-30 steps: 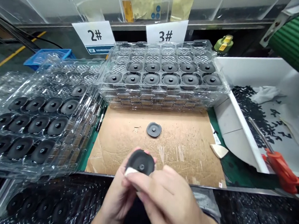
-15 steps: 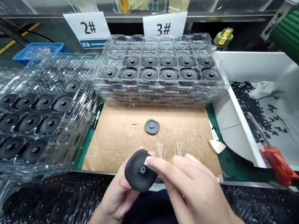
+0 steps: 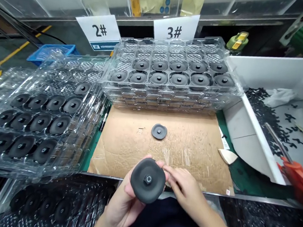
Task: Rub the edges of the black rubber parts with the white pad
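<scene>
A black dished disc [image 3: 147,181] with a small round hub in its middle is tilted toward me above the front edge of the cardboard. My left hand [image 3: 128,199] grips it from below and the left, with fingers behind it. At its right rim, my right hand [image 3: 184,188] has its index finger and thumb closed together on the edge; the fingertips are partly hidden. Another black disc [image 3: 159,131], with a notch in its upper rim, lies alone on the cardboard sheet [image 3: 127,143].
A stack of clear trays [image 3: 169,95] with black discs stands behind the cardboard; more trays [image 3: 57,154] are at left. To the right are a white bin [image 3: 260,140] with small black scraps, a red-handled tool [image 3: 296,175] and a pale wedge [image 3: 227,156]. A green-lidded bottle [image 3: 237,41] stands behind.
My right hand has moved from the disc's front face to its right rim. The disc faces me more fully in my left hand. The whole view has shifted slightly.
</scene>
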`<state>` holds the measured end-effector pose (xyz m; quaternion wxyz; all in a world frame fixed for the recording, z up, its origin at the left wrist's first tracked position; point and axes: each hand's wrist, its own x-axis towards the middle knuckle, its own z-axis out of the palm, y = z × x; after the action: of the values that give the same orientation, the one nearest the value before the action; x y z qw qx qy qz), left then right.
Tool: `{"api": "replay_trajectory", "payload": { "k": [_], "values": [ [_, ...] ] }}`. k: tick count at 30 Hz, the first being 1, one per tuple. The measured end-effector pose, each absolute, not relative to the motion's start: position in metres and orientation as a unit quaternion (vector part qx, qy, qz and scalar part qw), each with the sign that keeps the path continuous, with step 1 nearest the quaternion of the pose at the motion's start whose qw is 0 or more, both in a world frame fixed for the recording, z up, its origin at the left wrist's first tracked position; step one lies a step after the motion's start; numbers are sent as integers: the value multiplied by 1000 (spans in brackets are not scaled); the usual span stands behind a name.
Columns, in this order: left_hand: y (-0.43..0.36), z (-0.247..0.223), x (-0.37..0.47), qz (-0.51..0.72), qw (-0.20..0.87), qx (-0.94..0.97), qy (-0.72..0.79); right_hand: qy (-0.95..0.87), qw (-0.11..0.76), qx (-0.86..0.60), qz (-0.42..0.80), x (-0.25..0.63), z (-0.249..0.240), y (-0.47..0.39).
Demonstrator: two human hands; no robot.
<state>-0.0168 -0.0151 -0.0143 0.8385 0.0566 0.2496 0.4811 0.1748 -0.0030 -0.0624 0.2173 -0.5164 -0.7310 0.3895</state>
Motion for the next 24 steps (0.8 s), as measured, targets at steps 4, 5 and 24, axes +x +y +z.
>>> {"api": "replay_trajectory", "payload": {
  "k": [4, 5, 24],
  "values": [
    [-13, -10, -15, 458, 846, 61, 265, -700, 256, -563, 357, 182, -41, -1],
    [-13, -9, -14, 455, 846, 64, 269, -689, 290, -573, 336, 183, -25, 1],
    [-12, -21, -6, 545, 746, 18, 382, -672, 314, -524, 419, 166, -23, 32]
  ]
}}
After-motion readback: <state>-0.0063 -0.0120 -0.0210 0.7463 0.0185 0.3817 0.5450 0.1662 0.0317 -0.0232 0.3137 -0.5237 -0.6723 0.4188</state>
